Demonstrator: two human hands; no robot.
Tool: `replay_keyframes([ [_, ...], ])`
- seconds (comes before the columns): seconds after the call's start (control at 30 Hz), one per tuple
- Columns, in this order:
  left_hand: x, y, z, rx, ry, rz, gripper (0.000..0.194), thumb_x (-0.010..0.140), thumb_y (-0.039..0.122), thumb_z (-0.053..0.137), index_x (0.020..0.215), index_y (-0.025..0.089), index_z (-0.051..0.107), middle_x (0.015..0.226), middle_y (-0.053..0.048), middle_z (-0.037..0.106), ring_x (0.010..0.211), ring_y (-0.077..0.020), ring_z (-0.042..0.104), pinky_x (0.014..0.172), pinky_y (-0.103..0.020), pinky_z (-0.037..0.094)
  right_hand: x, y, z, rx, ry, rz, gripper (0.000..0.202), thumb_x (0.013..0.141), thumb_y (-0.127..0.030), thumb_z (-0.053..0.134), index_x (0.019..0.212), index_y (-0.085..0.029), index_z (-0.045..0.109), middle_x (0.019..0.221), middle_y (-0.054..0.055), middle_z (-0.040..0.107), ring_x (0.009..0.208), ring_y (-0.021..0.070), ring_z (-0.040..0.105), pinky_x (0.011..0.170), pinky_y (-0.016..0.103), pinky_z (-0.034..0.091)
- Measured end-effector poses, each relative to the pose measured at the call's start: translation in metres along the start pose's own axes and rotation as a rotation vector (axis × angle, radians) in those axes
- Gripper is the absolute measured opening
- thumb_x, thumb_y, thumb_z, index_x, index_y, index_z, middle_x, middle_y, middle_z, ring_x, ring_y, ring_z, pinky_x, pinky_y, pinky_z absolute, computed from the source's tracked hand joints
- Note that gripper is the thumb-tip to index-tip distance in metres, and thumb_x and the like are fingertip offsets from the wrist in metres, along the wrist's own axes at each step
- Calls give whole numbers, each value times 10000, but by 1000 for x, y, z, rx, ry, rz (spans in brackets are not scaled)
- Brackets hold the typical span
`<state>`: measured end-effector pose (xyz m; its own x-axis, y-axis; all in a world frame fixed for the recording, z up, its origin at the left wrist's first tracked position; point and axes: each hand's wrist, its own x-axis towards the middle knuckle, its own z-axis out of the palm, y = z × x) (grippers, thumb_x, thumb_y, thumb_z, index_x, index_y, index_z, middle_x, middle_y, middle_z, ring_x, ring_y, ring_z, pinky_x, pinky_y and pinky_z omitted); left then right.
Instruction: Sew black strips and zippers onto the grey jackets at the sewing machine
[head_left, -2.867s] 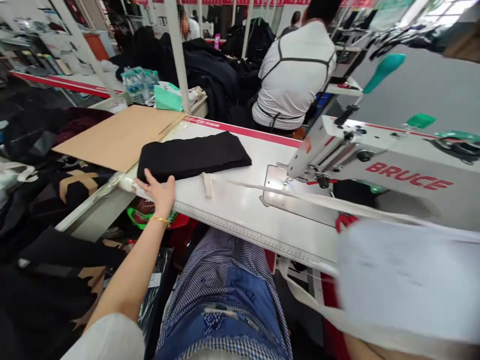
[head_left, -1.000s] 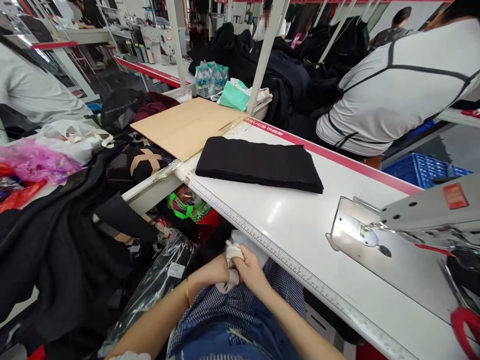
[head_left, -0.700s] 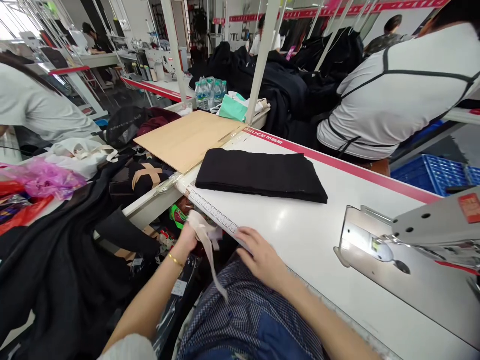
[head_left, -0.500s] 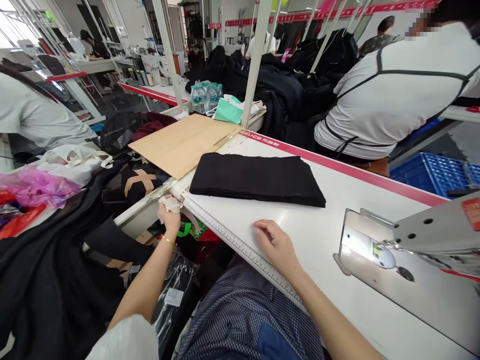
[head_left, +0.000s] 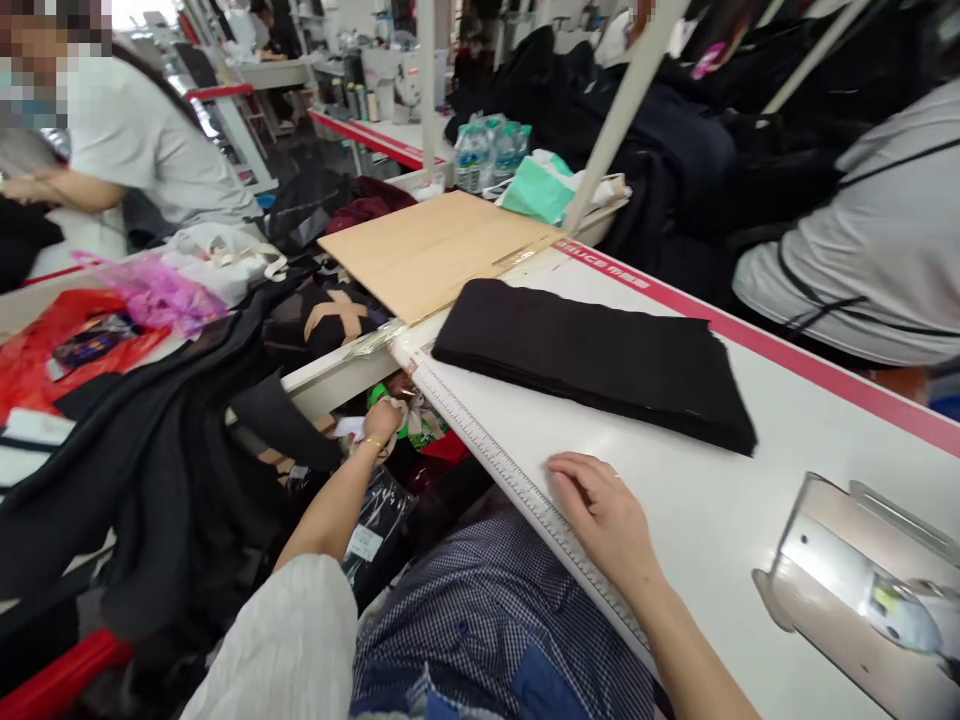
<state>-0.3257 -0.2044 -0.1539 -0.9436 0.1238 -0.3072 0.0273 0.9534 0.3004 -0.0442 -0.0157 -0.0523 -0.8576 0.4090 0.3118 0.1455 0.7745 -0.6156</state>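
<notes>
My left hand [head_left: 383,420] is low beside the table's left corner, under the level of the tabletop. Its fingers are closed on a crumpled pale cloth [head_left: 403,408], partly hidden by the hand. My right hand [head_left: 600,515] rests on the white tabletop [head_left: 517,425] with fingers loosely bent, thumb apart and nothing in it. Beside its wrist, a ruler tape [head_left: 487,447] runs along the front edge. A folded stack of black fabric [head_left: 592,355] lies on the table beyond both hands.
A tan board [head_left: 442,250] adjoins the table's far left. To the right is a sewing machine's metal plate [head_left: 847,570]. Black fabric [head_left: 172,470] and plastic bags [head_left: 165,295] heap up at left. One person [head_left: 150,130] sits at left, another [head_left: 877,230] at right.
My left hand has gone from the table corner down below the edge, still with the pale cloth. My right hand stays on the tabletop. The view has swung left.
</notes>
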Motion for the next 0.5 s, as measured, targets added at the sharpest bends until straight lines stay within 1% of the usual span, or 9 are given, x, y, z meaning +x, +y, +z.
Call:
replay_keyframes([
  [0.1,0,-4,4,-63,-42,-29,330,831,397,496,1016,132,559,1030,-81,581,940,-186,557,830,-398,444,2,-1,0,19,-42,61,235,848,-358,426,868,-224,618,939,24,615,907,190,553,803,353,449],
  [0.17,-3,-5,4,-108,-49,-12,321,828,387,504,1015,133,563,1053,-87,575,967,-194,546,850,-411,432,4,-1,0,38,-69,130,248,836,-392,432,858,-232,620,937,17,616,882,189,566,784,346,455],
  [0.23,-10,-4,4,-159,-37,41,297,819,351,525,1018,135,564,1111,-95,548,1026,-210,514,883,-431,409,4,-1,0,51,-84,175,256,829,-411,434,858,-236,619,935,11,617,872,187,573,776,337,459],
  [0.33,-24,1,4,-260,-16,155,238,802,267,551,1005,144,567,1199,-92,496,1106,-219,455,930,-444,367,4,1,0,36,-81,180,251,833,-412,434,857,-239,614,924,6,620,869,181,578,769,320,465],
  [0.37,-31,4,4,-303,-24,188,207,798,237,550,978,138,575,1176,-91,513,1090,-214,468,923,-437,373,3,1,0,18,-75,163,246,839,-405,432,860,-238,611,922,7,620,864,179,580,759,316,469],
  [0.43,-50,11,5,-407,-72,240,135,798,181,516,884,112,595,1019,-89,596,966,-196,545,855,-395,425,1,-1,2,-43,-71,68,231,849,-386,434,894,-232,599,930,20,618,865,182,579,751,318,470],
  [0.5,-80,20,4,-533,-146,301,148,799,135,456,802,104,600,835,-68,637,802,-169,594,746,-323,471,1,-7,6,-122,-105,-122,254,841,-386,466,1007,-220,563,992,48,606,916,202,564,783,344,458],
])
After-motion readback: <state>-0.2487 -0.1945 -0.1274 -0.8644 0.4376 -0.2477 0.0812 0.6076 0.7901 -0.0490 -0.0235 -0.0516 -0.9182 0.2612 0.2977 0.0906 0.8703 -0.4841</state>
